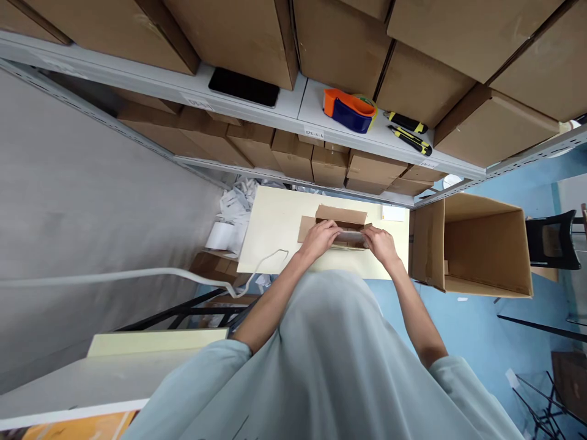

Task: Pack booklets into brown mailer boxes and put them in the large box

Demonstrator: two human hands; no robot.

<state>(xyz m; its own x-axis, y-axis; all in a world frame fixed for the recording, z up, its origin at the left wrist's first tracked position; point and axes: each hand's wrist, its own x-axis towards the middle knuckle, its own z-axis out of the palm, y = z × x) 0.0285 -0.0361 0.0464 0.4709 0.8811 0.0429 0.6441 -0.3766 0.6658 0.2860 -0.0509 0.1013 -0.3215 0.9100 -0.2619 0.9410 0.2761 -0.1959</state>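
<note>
Cardboard box [350,237] between left fingers [328,230], right fingers [375,236]; touching both.

The table [270,226] is pale yellow. On the table, the small box [343,214] is brown. Up past the table, the tape holder [348,115] is orange and dark blue, and the two cutters [415,142] are yellow and black. Left of the table, the wall [92,195] is grey.
</note>
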